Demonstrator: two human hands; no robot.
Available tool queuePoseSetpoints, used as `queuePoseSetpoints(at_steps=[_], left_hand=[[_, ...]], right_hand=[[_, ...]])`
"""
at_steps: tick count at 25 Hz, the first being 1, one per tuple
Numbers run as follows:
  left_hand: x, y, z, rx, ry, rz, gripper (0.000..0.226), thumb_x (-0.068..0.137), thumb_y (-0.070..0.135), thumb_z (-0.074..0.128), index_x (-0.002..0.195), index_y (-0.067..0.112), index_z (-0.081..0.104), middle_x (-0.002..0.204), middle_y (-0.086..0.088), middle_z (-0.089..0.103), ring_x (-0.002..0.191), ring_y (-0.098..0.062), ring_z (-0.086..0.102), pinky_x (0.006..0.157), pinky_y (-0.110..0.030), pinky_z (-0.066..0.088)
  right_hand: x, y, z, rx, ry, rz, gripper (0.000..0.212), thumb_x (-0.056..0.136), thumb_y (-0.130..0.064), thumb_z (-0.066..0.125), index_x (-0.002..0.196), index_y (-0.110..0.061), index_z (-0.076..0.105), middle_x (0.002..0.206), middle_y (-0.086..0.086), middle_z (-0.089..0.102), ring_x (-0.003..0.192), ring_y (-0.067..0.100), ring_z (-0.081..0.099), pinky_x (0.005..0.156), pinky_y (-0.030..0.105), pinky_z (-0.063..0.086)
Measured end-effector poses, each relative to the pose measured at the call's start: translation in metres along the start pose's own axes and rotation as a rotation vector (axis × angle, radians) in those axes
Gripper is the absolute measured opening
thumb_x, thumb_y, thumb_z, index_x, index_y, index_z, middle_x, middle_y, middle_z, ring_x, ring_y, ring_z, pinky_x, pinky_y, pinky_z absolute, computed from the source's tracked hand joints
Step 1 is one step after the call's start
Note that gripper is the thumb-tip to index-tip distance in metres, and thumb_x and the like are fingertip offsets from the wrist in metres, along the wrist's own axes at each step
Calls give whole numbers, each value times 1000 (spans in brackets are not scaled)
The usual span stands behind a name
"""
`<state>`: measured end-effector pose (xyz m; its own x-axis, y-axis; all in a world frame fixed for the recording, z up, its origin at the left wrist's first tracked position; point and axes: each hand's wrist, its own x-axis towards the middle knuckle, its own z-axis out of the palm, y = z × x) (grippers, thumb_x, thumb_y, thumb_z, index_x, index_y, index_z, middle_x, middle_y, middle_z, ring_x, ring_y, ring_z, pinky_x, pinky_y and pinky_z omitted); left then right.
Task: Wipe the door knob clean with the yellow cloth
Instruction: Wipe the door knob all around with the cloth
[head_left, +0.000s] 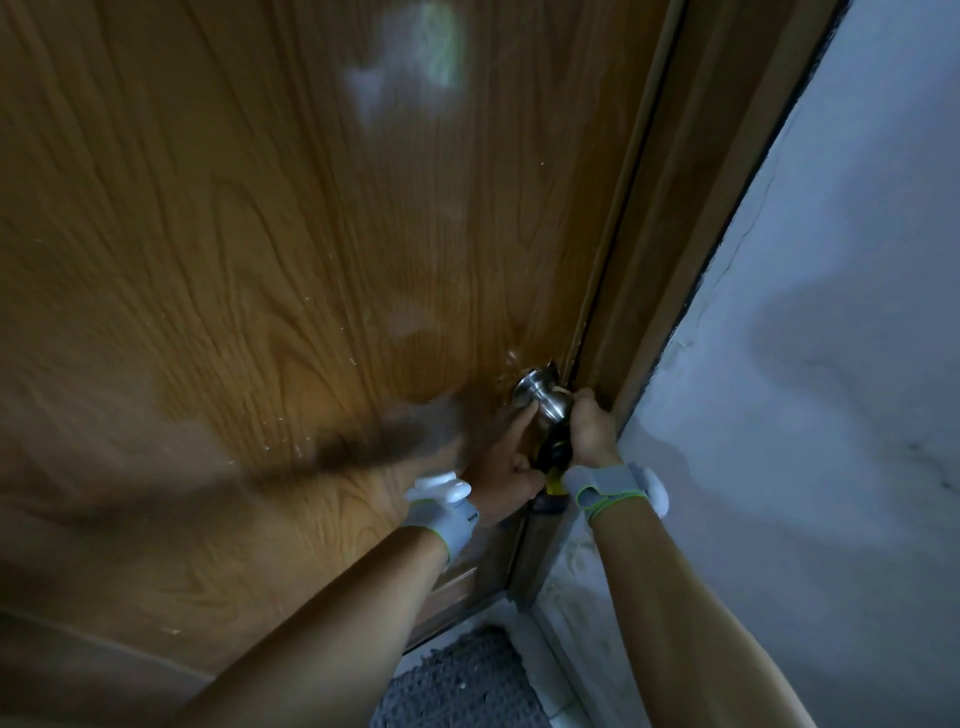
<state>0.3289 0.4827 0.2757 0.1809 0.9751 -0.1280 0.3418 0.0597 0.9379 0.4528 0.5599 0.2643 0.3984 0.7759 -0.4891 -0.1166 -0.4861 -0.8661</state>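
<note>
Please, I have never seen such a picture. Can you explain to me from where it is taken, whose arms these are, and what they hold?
A camera worn on a person's head took this one picture, looking forward and down. The left hand and right hand reach to a metal door knob on a wooden door. Between the hands a bit of yellow cloth shows; which hand grips it is unclear. Both wrists wear grey bands. A grey wall is at the right, a dark mat below.

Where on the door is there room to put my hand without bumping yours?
The door is bare left of and above the knob. It's crowded at the knob: left hand, right hand and yellow cloth bunch against the frame.
</note>
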Motion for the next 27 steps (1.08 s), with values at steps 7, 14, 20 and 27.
queuePoseSetpoints(at_steps=[7,14,20,27], left_hand=[[0,-2,10,-129,16,-13,90,64,10,54,143,45,28,62,-15,52,62,-24,51,63,-33,42],[8,-13,15,-50,35,-18,81,64,17,61,140,22,33,108,-30,64,100,-42,64,91,-54,51],[-2,-11,13,13,-35,-97,26,80,-1,60,93,20,53,79,-6,52,79,-16,49,60,-15,37],[-10,-22,-1,327,-42,-122,13,83,5,57,90,16,56,66,9,43,64,-8,45,63,-21,36]], right_hand=[[-49,-7,-7,-828,242,-915,34,83,-34,52,111,-28,71,110,0,71,100,35,55,82,41,49],[-62,-9,-13,-1500,52,-1244,69,57,-43,77,122,-22,62,122,1,61,101,31,50,79,43,38],[-86,-26,6,-1842,31,-1387,25,85,-24,56,100,-13,73,113,8,64,108,34,50,89,48,40],[-74,-10,3,-1890,17,-1347,32,95,-23,43,114,-11,65,135,12,46,124,34,38,94,50,34]])
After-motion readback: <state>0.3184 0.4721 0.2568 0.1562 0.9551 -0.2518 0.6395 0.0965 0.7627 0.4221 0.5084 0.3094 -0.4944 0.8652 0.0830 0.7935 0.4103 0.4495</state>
